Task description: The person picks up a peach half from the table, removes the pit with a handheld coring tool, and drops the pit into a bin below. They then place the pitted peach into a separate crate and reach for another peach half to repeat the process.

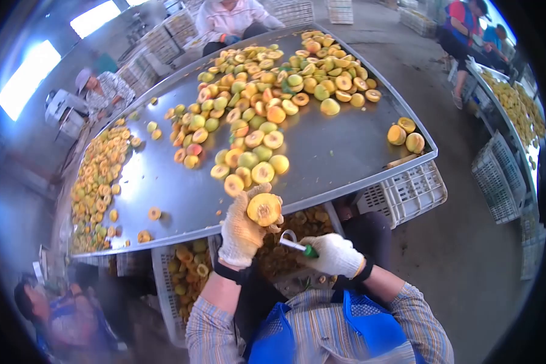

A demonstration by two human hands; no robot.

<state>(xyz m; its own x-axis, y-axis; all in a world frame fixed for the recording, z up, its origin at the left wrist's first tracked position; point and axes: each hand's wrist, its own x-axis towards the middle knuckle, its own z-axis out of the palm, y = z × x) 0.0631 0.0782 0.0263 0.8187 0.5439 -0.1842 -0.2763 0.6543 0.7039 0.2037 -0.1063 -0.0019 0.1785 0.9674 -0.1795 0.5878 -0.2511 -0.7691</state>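
In my gloved left hand (241, 227) is a halved peach (264, 209), its cut face and rough centre turned up toward me. My gloved right hand (335, 255) grips a pitting knife (310, 250) with a green handle and a curved metal loop. The loop points left and stands apart from the peach half. Just beyond my left hand, on the metal table (321, 164), lies a heap of halved peaches (249, 121), some cut side up and others skin up.
Crates of fruit (191, 267) stand under the table's near edge, beside a white crate (406, 193). A few halves (406, 134) lie at the right corner, and many pieces (97, 182) along the left. Other people (230, 21) sit around the table.
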